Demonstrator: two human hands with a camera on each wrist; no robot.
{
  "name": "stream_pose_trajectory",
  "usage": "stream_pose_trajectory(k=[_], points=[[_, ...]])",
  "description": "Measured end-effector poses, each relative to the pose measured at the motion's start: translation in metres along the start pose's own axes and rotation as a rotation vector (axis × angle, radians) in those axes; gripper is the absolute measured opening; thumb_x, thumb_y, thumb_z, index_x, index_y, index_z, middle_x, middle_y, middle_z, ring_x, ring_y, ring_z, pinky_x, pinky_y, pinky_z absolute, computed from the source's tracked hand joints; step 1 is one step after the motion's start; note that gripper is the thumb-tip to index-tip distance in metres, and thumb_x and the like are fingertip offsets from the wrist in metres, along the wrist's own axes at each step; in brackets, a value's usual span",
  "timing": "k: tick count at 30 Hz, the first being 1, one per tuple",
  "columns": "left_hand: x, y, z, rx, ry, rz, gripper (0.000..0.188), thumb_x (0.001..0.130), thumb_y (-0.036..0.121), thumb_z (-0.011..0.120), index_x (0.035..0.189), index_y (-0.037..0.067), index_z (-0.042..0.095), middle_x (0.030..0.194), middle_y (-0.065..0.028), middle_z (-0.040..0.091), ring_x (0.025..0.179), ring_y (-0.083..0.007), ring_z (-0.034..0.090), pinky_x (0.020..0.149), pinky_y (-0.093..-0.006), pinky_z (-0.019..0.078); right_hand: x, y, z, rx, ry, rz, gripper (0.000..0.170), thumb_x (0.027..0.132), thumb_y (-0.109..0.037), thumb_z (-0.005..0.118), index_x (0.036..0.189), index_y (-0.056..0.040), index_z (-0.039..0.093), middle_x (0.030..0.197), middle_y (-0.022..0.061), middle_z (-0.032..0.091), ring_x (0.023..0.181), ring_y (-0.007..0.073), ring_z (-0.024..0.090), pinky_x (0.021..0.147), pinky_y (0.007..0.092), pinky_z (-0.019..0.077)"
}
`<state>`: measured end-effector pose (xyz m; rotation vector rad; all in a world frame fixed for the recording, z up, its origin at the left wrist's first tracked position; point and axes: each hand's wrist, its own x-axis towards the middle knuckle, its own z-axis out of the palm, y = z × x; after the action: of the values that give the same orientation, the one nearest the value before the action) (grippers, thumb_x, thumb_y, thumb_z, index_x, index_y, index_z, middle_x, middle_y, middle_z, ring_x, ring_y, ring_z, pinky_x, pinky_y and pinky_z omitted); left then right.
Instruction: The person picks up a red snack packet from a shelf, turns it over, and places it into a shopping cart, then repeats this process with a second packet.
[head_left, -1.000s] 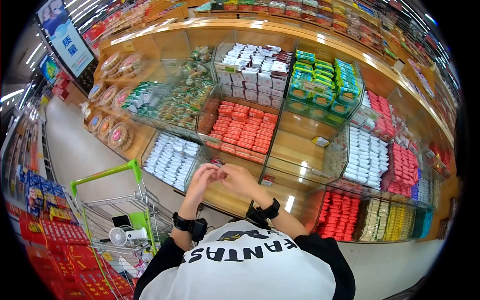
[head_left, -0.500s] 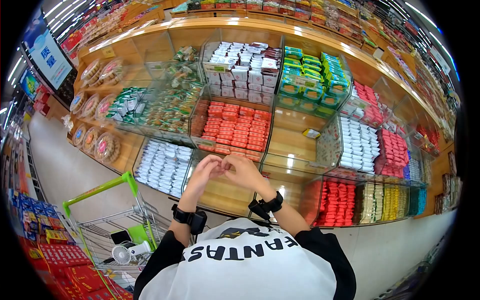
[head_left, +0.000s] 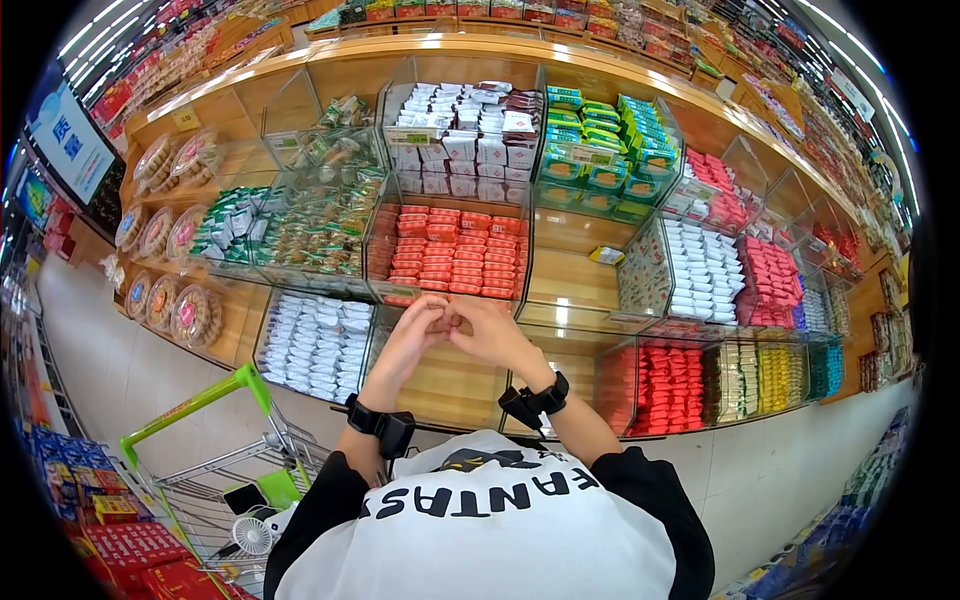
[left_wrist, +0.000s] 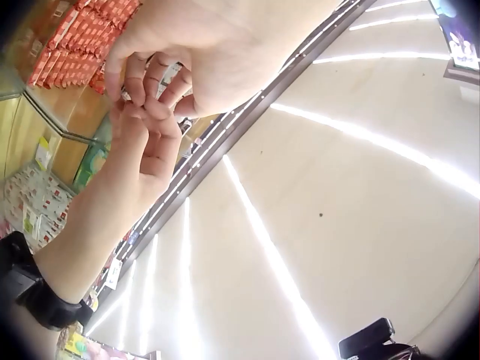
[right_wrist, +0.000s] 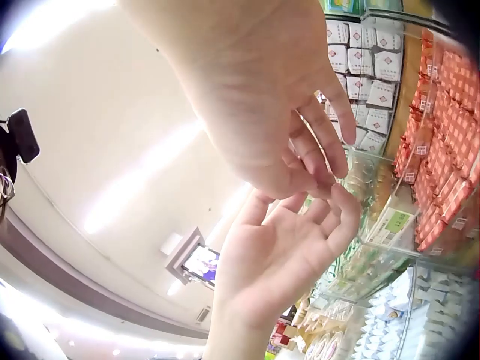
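My left hand (head_left: 408, 338) and right hand (head_left: 496, 335) meet in front of my chest, fingertips together, over the front of the glass-sided snack bins. In the left wrist view, the fingers of the left hand (left_wrist: 217, 56) curl loosely against those of the right hand (left_wrist: 142, 161). Palm up, the left hand (right_wrist: 274, 259) touches the right hand (right_wrist: 255, 112) at the fingertips in the right wrist view. No held thing shows between them. Beyond the hands sits a bin of red-orange packets (head_left: 455, 250); white-wrapped packets (head_left: 315, 340) fill the bin to their left.
A shopping cart (head_left: 195, 405) with a green handle stands at the lower left, a small white fan (head_left: 252, 535) in it. Round clear tubs (head_left: 195, 315) line the left shelf. Red packets (head_left: 670, 385) and green packs (head_left: 605, 150) fill other bins. Glass dividers separate the bins.
The head view has shifted, so bins and round tubs now appear further left and the cart lower. Both hands stay together at the fingertips, slightly higher in view.
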<state>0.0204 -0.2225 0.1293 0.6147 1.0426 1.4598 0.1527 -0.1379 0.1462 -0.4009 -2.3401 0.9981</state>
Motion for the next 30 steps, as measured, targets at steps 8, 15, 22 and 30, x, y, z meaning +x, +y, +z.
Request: stream_pose_trajectory(k=[8, 15, 22, 30], points=[[0.017, 0.01, 0.001, -0.012, -0.056, -0.006, 0.014, 0.085, 0.012, 0.038, 0.094, 0.006, 0.047, 0.089, -0.0053, 0.054, 0.086, -0.0142, 0.053, 0.076, -0.0286, 0.0418, 0.007, 0.006, -0.009, -0.062, 0.027, -0.017, 0.014, 0.064, -0.007, 0.055, 0.076, -0.0042, 0.051, 0.07, 0.0084, 0.051, 0.07, 0.0232, 0.054, 0.062, 0.0348, 0.0433], [0.027, 0.027, 0.011, 0.049, -0.133, 0.021, 0.014, 0.085, 0.012, 0.038, 0.094, 0.005, 0.048, 0.09, -0.0056, 0.054, 0.085, -0.0152, 0.054, 0.078, -0.0299, 0.0417, 0.015, 0.004, -0.02, -0.098, 0.066, -0.028, 0.014, 0.064, -0.006, 0.055, 0.077, -0.0042, 0.05, 0.071, 0.0084, 0.052, 0.067, 0.0232, 0.054, 0.06, 0.0335, 0.044], [0.035, 0.036, 0.012, 0.132, -0.162, 0.051, 0.016, 0.085, 0.012, 0.039, 0.097, 0.004, 0.048, 0.092, -0.0061, 0.054, 0.089, -0.0151, 0.054, 0.078, -0.0298, 0.043, 0.021, 0.006, -0.025, -0.103, 0.109, 0.001, 0.017, 0.064, -0.002, 0.057, 0.08, -0.0039, 0.052, 0.074, 0.0069, 0.054, 0.068, 0.0201, 0.056, 0.062, 0.0302, 0.0451], [0.054, 0.042, 0.009, 0.166, -0.278, -0.088, 0.018, 0.086, 0.013, 0.037, 0.099, 0.006, 0.048, 0.104, -0.0073, 0.049, 0.098, -0.0172, 0.05, 0.085, -0.0332, 0.0424, 0.022, 0.019, -0.03, -0.115, 0.101, 0.08, 0.013, 0.066, -0.005, 0.056, 0.077, -0.0052, 0.049, 0.076, 0.0075, 0.054, 0.072, 0.0203, 0.056, 0.064, 0.0333, 0.0448]])
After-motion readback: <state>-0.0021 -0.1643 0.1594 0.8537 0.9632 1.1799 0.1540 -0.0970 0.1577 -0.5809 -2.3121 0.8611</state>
